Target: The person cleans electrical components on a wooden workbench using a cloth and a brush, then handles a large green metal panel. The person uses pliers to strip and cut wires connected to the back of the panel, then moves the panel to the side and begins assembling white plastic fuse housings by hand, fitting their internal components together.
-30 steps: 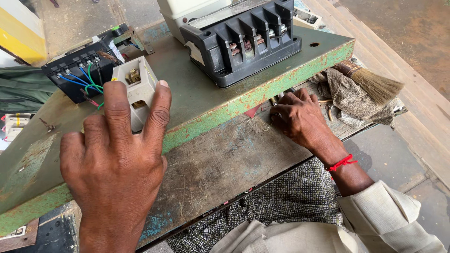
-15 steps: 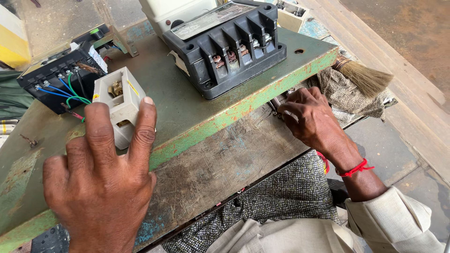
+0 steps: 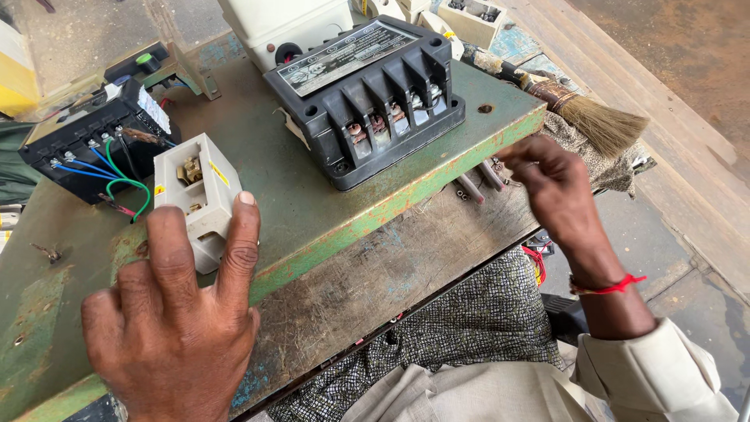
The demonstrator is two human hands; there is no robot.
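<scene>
From the head camera, the left hand (image 3: 168,328) fills the lower left of the frame, palm down on the green metal bench top (image 3: 312,195). Its fingers are spread and hold nothing; two fingertips touch the near side of a small white switch block (image 3: 195,195) that sits open-topped on the green plate, left of centre, with brass contacts showing inside. That block looks like light, rigid moulded plastic, smooth on its walls, so I judge it would lift easily if pinched across its two long outer sides; the brass parts inside seem the bits to keep fingers off.

To the right of centre, the right hand (image 3: 547,187) hovers at the bench edge with fingers drawn together as if pinching something small; what, if anything, sits between them I cannot tell. Just left of it, a few short dark metal pieces (image 3: 480,181) lie on the rusty lower shelf (image 3: 367,281).

In the upper middle stands a big black terminal housing (image 3: 367,94), bulky and probably heavy. At upper left sits a black contactor (image 3: 86,144) with blue and green wires. A straw brush (image 3: 594,117) lies at upper right, on a rag.
</scene>
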